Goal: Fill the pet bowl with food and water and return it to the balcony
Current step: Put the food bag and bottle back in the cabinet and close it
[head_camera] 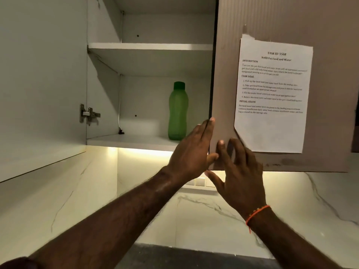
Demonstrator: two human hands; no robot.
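Note:
A wall cupboard stands with its left door swung wide. On its lower shelf stands a green bottle with a dark green cap, upright. The shelf above holds nothing I can see. My left hand lies with straight fingers along the inner edge of the brown right door, thumb at its lower corner. My right hand, with an orange thread on the wrist, touches that door's lower corner with spread fingers. No pet bowl or food is in view.
A printed task sheet is taped to the brown door. Under the cupboard a lit strip shines on a white marble backsplash with white wall switches. A dark counter edge shows at the bottom.

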